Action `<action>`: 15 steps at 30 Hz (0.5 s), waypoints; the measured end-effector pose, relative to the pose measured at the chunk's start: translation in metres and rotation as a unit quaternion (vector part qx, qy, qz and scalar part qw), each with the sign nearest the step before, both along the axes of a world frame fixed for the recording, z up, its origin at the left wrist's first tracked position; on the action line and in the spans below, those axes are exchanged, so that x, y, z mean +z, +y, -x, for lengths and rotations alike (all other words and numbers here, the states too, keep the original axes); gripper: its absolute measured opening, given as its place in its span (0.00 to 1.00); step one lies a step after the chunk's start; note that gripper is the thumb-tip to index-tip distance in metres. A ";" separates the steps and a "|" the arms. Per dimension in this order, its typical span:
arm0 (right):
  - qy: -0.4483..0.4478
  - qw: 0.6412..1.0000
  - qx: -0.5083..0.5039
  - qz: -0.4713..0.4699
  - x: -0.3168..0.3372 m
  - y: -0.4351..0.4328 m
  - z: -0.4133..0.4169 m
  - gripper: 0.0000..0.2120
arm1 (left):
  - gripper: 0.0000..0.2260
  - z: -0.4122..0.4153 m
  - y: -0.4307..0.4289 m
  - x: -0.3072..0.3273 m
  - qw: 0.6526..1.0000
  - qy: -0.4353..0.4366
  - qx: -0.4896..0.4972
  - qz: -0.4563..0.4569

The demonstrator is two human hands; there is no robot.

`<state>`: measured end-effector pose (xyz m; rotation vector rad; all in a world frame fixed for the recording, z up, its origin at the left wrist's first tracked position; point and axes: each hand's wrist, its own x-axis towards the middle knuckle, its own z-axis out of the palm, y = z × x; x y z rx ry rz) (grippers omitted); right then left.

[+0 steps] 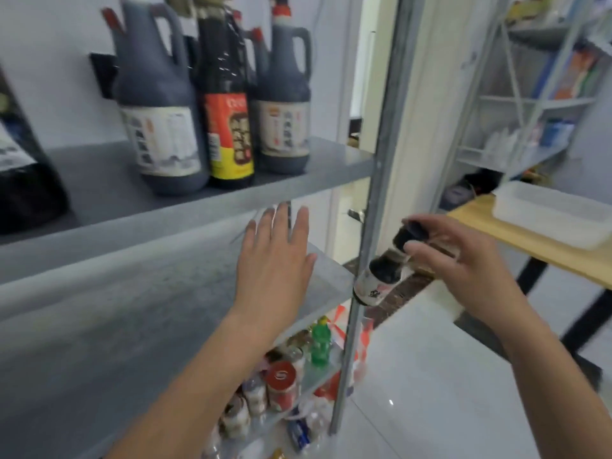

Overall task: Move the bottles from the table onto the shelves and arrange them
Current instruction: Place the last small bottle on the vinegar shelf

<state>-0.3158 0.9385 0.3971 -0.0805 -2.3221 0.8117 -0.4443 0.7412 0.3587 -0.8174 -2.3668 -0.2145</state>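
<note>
Bottle (381,276), small and dark, black-capped with a white label, hangs tilted in the right hand (463,260), whose fingers (427,251) pinch its neck, beside the shelf post (369,223) off the middle shelf's (165,293) right edge. The left hand (275,256) is spread flat above that shelf, holding nothing. Fingers cover part of the neck, and the label print is blurred. Farther up, dark jugs (162,127) stand on the upper shelf.

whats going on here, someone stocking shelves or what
A person is shelving bottles. The right hand has its grip round the neck of a small dark bottle, which is tilted, just outside the rack's metal post. The left hand is open and flat over the middle shelf. Large dark jugs stand on the upper shelf.
</note>
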 end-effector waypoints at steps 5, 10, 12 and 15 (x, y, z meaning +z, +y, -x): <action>0.075 0.994 0.078 0.013 0.064 0.011 0.076 0.11 | 0.24 0.046 -0.007 0.030 0.991 0.094 0.064 -0.069; 0.131 0.985 0.109 0.017 0.110 0.022 0.148 0.08 | 0.19 0.082 0.010 0.015 0.969 0.189 0.134 -0.083; 0.128 0.985 0.119 0.001 0.118 0.028 0.173 0.09 | 0.15 0.094 0.017 0.000 0.954 0.238 0.154 -0.094; 0.117 0.985 0.125 -0.025 0.122 0.034 0.204 0.08 | 0.12 0.113 0.022 -0.014 0.925 0.314 0.190 -0.103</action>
